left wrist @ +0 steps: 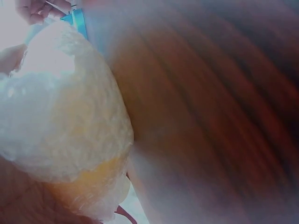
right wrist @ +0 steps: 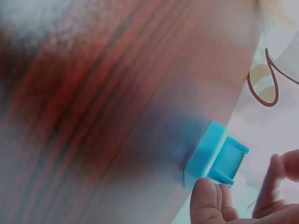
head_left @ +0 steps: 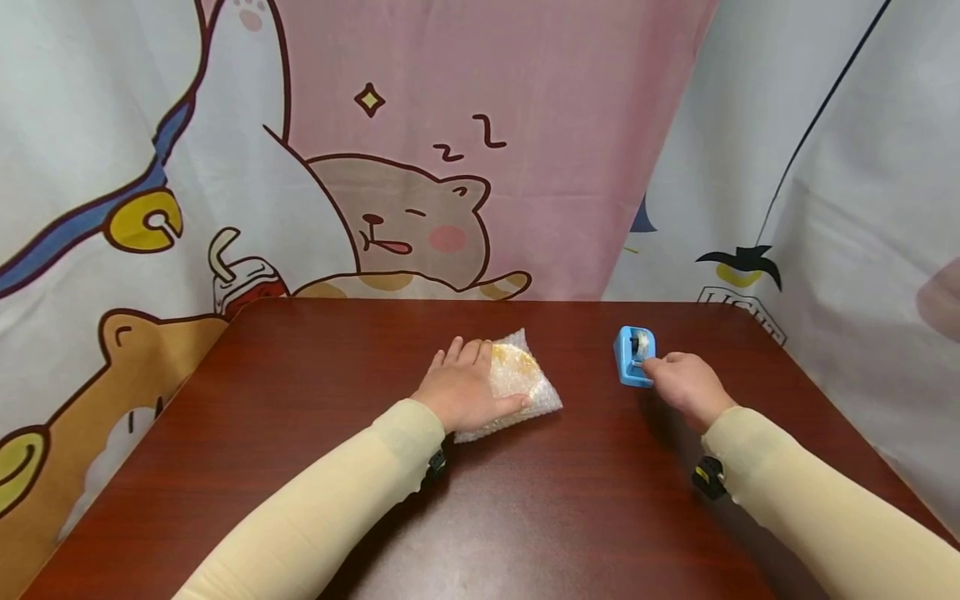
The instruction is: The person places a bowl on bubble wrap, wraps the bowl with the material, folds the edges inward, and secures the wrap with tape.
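Note:
In the head view my left hand [head_left: 465, 387] lies with straight, spread fingers on a flat parcel of clear bubble wrap [head_left: 536, 387]. Something yellow and white shows through the wrap [left wrist: 70, 126], too blurred to name. To the right, my right hand [head_left: 690, 387] reaches the near end of a small blue tape dispenser [head_left: 624, 362] that holds a roll of tape [head_left: 641, 343]. From the right wrist, fingers [right wrist: 205, 200] bend beside the dispenser's toothed cutter end, with a gap across to another digit. No strip of tape can be made out between them.
Both things lie on a dark reddish-brown wooden table [head_left: 337, 350]. Its far edge meets a hanging cloth [head_left: 562, 167] printed with cartoon animals, and more cloth [head_left: 862, 208] hangs along the right side.

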`<state>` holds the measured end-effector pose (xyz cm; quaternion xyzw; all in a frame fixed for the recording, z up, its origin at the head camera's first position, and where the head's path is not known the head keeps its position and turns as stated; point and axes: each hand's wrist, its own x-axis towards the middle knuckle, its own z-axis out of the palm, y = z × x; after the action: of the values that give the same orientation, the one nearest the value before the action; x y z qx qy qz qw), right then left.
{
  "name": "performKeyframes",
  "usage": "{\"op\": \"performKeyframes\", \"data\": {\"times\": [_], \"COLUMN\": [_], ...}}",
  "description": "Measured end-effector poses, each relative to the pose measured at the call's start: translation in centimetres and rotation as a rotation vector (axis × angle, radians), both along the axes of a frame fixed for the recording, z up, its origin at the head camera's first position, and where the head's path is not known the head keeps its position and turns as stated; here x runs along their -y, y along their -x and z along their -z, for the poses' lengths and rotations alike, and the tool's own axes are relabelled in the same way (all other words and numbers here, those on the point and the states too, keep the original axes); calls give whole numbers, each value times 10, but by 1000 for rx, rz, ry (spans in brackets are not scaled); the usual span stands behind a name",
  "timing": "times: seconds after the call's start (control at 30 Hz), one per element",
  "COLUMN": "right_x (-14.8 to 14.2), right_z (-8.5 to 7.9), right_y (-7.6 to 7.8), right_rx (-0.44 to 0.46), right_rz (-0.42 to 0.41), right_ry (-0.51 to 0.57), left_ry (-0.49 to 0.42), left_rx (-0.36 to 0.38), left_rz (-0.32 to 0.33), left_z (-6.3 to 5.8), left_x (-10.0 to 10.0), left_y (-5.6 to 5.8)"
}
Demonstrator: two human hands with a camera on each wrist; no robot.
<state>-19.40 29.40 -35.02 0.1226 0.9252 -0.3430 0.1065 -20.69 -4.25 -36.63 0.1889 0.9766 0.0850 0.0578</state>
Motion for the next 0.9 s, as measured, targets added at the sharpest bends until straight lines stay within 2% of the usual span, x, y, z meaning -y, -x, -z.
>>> {"op": "performKeyframes", "data": {"times": [0.2,0.37,0.47,0.63,0.9], "right_x": [-1,-3,-6,-11,-14], "right_z": [-4,0,1,3,4], "right_y": [-5,-3,-2,1,5], "right_rx": [39,84,146,219,247], "right_rz": [-2,15,33,36,37], "right_ry": [61,237,318,345,315], "left_ry": [-2,-1,-3,-8,-7], "left_rx": [-4,-4,-9,-15,-22], "left_rz": [-1,-3,-3,-1,-1], "left_z": [1,0,1,4,2], "left_x": [0,0,0,0,-1], "left_y": [0,-1,0,1,0]}}
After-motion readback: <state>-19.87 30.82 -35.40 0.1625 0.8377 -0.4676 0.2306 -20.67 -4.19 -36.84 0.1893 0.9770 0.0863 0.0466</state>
